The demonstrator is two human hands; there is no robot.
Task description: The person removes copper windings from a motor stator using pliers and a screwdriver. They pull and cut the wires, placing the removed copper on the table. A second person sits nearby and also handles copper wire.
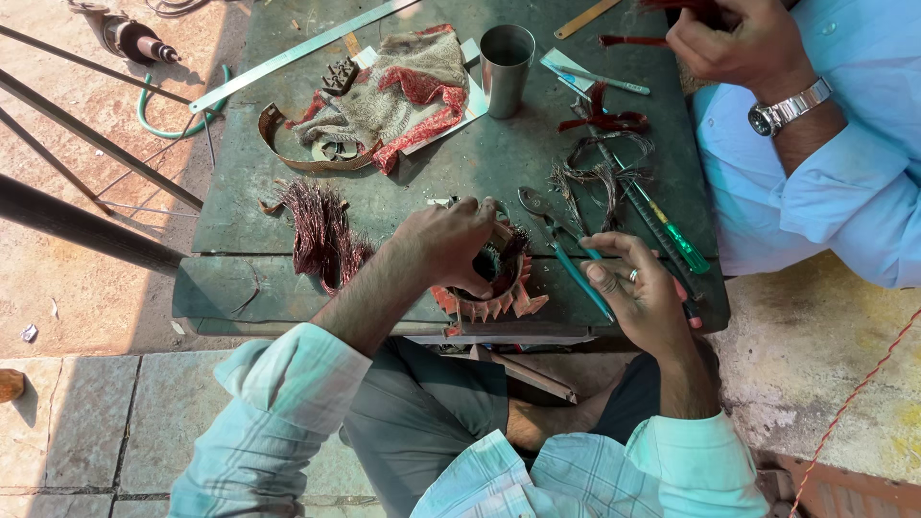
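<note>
My left hand (446,245) grips the top of a round motor stator (499,283) with reddish insulation paper sticking out around its edge, at the near edge of the green metal table (249,192). My right hand (638,288) holds blue-handled pliers (566,254), jaws pointing toward the far side, just right of the stator. A bundle of removed copper wire (321,230) lies to the left of my left hand.
A steel cup (506,69), a cloth rag (393,91), a long metal ruler (288,58), a green-handled screwdriver (676,235) and wire scraps lie on the table. Another person's hand (739,43) with a wristwatch works at the far right. A drill (129,38) lies on the floor.
</note>
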